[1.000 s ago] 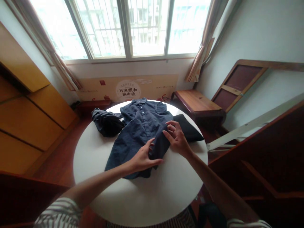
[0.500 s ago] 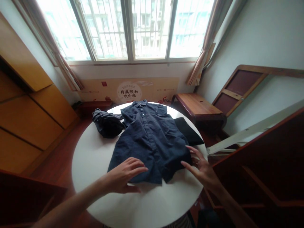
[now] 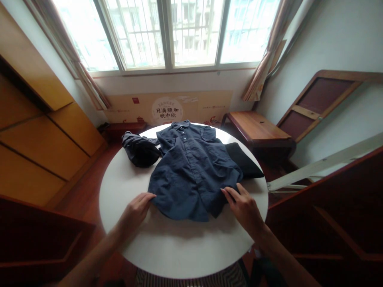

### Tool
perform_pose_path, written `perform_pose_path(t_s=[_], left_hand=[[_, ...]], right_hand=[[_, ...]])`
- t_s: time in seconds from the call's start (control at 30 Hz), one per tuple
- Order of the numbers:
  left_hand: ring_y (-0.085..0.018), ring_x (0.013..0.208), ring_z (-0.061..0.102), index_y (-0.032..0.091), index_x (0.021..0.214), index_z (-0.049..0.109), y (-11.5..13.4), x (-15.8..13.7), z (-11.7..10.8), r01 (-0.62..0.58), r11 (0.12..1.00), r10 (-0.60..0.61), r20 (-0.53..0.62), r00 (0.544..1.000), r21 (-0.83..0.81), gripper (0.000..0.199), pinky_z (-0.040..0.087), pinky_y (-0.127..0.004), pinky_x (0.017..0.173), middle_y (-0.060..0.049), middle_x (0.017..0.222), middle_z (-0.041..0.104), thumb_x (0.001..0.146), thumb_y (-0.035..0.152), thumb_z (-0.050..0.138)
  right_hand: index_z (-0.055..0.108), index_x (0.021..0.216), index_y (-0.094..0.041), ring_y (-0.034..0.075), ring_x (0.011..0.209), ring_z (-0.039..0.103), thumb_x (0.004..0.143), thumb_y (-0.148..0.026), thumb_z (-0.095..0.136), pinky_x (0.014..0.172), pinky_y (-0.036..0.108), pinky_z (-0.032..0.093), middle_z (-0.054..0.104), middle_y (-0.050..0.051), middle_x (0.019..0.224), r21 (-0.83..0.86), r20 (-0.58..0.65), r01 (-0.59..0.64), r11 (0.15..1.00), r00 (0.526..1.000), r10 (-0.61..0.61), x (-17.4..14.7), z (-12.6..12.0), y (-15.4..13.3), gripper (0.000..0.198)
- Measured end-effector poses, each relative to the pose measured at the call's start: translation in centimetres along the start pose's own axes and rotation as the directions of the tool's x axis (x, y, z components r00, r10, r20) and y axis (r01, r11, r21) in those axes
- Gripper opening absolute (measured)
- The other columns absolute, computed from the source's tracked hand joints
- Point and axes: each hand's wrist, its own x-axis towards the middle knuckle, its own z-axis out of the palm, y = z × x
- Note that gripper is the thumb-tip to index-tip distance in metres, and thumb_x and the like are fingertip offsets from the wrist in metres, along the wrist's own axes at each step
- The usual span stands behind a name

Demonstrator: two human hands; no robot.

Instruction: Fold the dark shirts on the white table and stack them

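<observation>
Logged largest first: wide window [image 3: 196,36], bright, at 12 on a dial centred on the round white table [image 3: 179,251]. Below it, also toward 12: long beige printed panel [image 3: 212,99]. Read on its pale disc [image 3: 167,105], in two rows: 月满颐和 / 映中秋. Cannot make out the finer lines near 11 and 1 — too small. Between 1 and 2, off the table: wooden bench [image 3: 257,125]. Found mid-table: dark blue short-sleeved shirt [image 3: 191,171], spread front up, collar toward 12, hem toward 6. At 2, against its edge: black cloth [image 3: 247,159], flat. Near 10, beside the sleeve: crumpled dark bundle [image 3: 142,153]. Near 9: left hand [image 3: 137,209], narrow, pinching the hem's near corner. Near 3: right hand [image 3: 243,203], part-curled, fingertips on the opposite hem — cannot tell grip from mere contact. Smallest: pale buttons [image 3: 184,138], below the collar.
</observation>
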Motion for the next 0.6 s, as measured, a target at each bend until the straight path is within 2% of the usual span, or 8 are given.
perform_pose_path(t_s=[0.07, 0.13, 0.2, 0.27, 0.33, 0.43, 0.53, 0.6], left_hand=[[-0.019, 0.088, 0.067, 0.019, 0.107, 0.057, 0.3, 0.9, -0.2, 0.053, 0.999, -0.052, -0.094, 0.994, 0.010, 0.017, 0.056, -0.033, 0.082, -0.007, 0.095, 0.067, 0.097, 0.016, 0.043], [-0.019, 0.083, 0.066, 0.018, 0.102, 0.054, 0.5, 1.8, -0.8, 0.139, 0.990, -0.137, -0.146, 0.980, 0.002, 0.014, 0.056, -0.033, 0.078, -0.007, 0.091, 0.065, 0.098, 0.019, 0.041], [-0.019, 0.075, 0.064, 0.019, 0.097, 0.051, 0.6, 2.6, -1.4, 0.193, 0.981, -0.194, -0.139, 0.971, -0.018, 0.011, 0.055, -0.031, 0.072, -0.006, 0.085, 0.062, 0.096, 0.021, 0.040], [-0.017, 0.067, 0.061, 0.020, 0.093, 0.047, 0.5, 3.2, -1.7, 0.197, 0.980, -0.199, -0.107, 0.974, -0.028, 0.004, 0.053, -0.029, 0.066, -0.003, 0.080, 0.060, 0.091, 0.023, 0.048], [-0.015, 0.060, 0.057, 0.020, 0.087, 0.046, 0.3, 3.5, -1.9, 0.182, 0.983, -0.182, -0.083, 0.980, -0.014, 0.011, 0.049, -0.026, 0.059, 0.000, 0.073, 0.057, 0.084, 0.023, 0.056], [-0.012, 0.054, 0.051, 0.021, 0.078, 0.046, 0.2, 3.5, -1.9, 0.186, 0.982, -0.183, -0.104, 0.978, 0.019, 0.011, 0.042, -0.023, 0.055, 0.004, 0.063, 0.051, 0.082, 0.021, 0.057], [-0.011, 0.054, 0.048, 0.020, 0.073, 0.049, 0.4, 3.5, -2.3, 0.211, 0.978, -0.210, -0.139, 0.968, -0.006, 0.017, 0.040, -0.022, 0.054, 0.003, 0.062, 0.051, 0.085, 0.026, 0.058], [-0.011, 0.054, 0.047, 0.019, 0.071, 0.049, 0.6, 3.6, -2.9, 0.232, 0.970, -0.242, -0.176, 0.954, -0.077, 0.020, 0.040, -0.021, 0.054, 0.003, 0.063, 0.052, 0.085, 0.029, 0.060]], right_hand=[[0.071, 0.101, -0.019, 0.027, 0.089, 0.070, 0.095, -0.040, 0.054, 0.083, 0.041, 0.057, 0.070, 0.012, 0.096, 0.093, 0.021, 0.026, 0.995, 0.999, -0.029, 1.3, -0.9, -0.1, 0.027], [0.064, 0.120, -0.019, 0.027, 0.099, 0.069, 0.090, -0.036, 0.062, 0.088, 0.039, 0.056, 0.071, 0.011, 0.110, 0.185, 0.092, 0.051, 0.981, 0.993, -0.069, 2.1, -1.9, -0.1, 0.035], [0.053, 0.135, -0.019, 0.026, 0.108, 0.067, 0.086, -0.029, 0.063, 0.093, 0.039, 0.055, 0.067, 0.011, 0.123, 0.222, 0.151, 0.076, 0.972, 0.982, -0.111, 2.5, -2.7, 0.1, 0.051], [0.048, 0.139, -0.020, 0.025, 0.111, 0.066, 0.084, -0.019, 0.058, 0.095, 0.038, 0.054, 0.066, 0.010, 0.126, 0.224, 0.165, 0.094, 0.970, 0.977, -0.133, 2.6, -3.0, 0.3, 0.056], [0.052, 0.133, -0.019, 0.025, 0.105, 0.068, 0.081, -0.014, 0.055, 0.091, 0.036, 0.054, 0.069, 0.009, 0.119, 0.202, 0.122, 0.105, 0.974, 0.984, -0.131, 2.4, -3.0, 0.5, 0.052], [0.062, 0.107, -0.020, 0.024, 0.088, 0.070, 0.079, -0.012, 0.055, 0.080, 0.034, 0.055, 0.071, 0.007, 0.097, 0.132, -0.007, 0.129, 0.983, 0.992, -0.130, 2.1, -3.1, 0.8, 0.030], [0.061, 0.084, -0.020, 0.021, 0.073, 0.064, 0.079, -0.013, 0.056, 0.068, 0.031, 0.052, 0.062, 0.004, 0.077, 0.054, -0.088, 0.140, 0.989, 0.987, -0.135, 2.3, -3.4, 1.0, 0.010], [0.060, 0.077, -0.020, 0.021, 0.072, 0.060, 0.081, -0.018, 0.057, 0.066, 0.031, 0.050, 0.057, 0.005, 0.077, 0.013, -0.139, 0.132, 0.991, 0.982, -0.129, 3.0, -3.8, 1.0, 0.006]])
